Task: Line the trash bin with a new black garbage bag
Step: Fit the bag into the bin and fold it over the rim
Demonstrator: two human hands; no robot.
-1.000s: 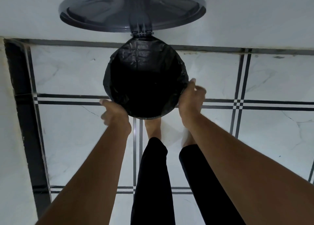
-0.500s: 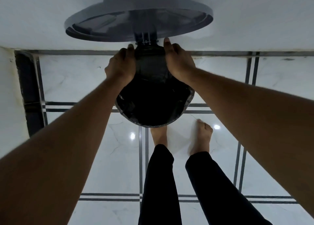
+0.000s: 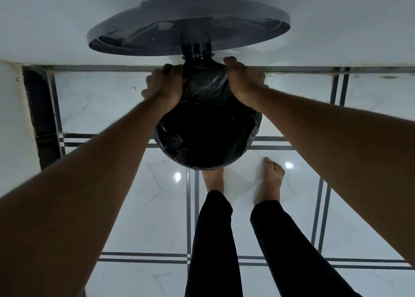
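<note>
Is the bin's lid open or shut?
Open. The lid stands swung up behind the bag-lined opening, with both hands at the hinge side.

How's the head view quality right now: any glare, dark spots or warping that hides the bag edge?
Head view: dim, bluish light; two small glare spots on the floor near the feet, clear of the work. The bag interior is near-black, its folds barely readable. Wide-angle warp stretches both forearms. The left hand and right hand are sharp enough at the far rim; the lid looks slightly soft.
</note>
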